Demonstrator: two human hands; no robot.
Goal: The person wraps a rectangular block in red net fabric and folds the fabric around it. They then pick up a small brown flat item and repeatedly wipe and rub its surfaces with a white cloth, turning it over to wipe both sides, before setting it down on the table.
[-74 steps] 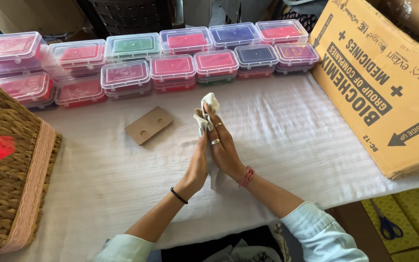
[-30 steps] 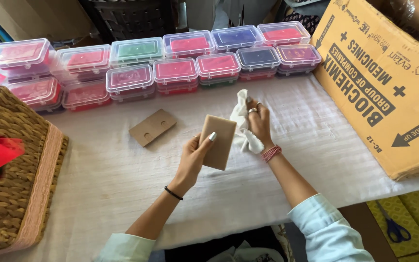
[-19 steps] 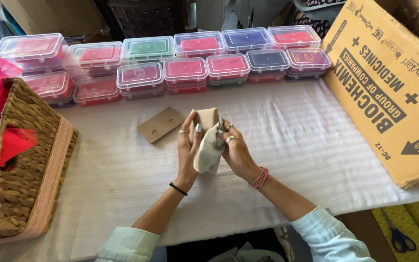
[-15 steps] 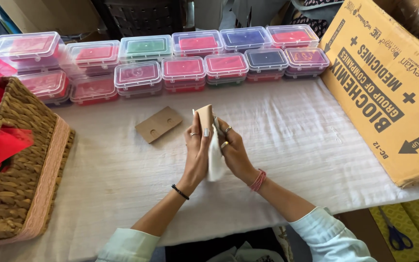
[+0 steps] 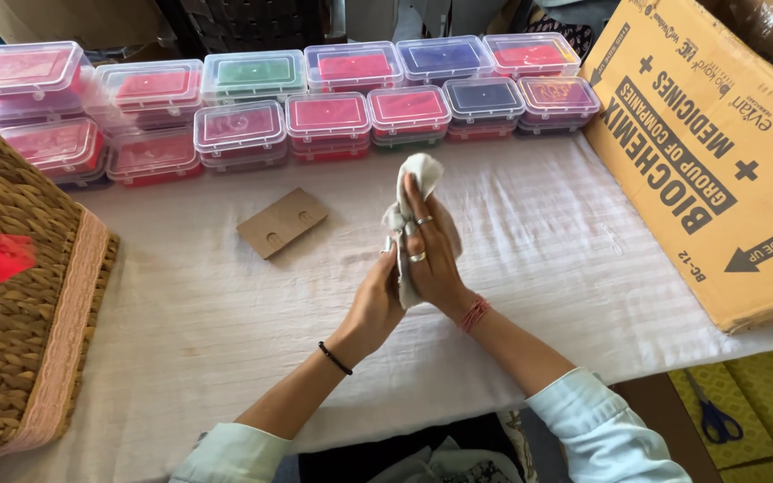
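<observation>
Left hand and right hand were pressed palm to palm, fingers closed on a whitish cloth sandwiched between them, its top sticking out above the fingertips, over the middle of the table. Open room lay along the near edge and left of the hands. A brown card lay flat nearby. 2 rows of clear lidded boxes lined the far edge, a wicker basket sat at the left edge, a cardboard box at the right edge.
</observation>
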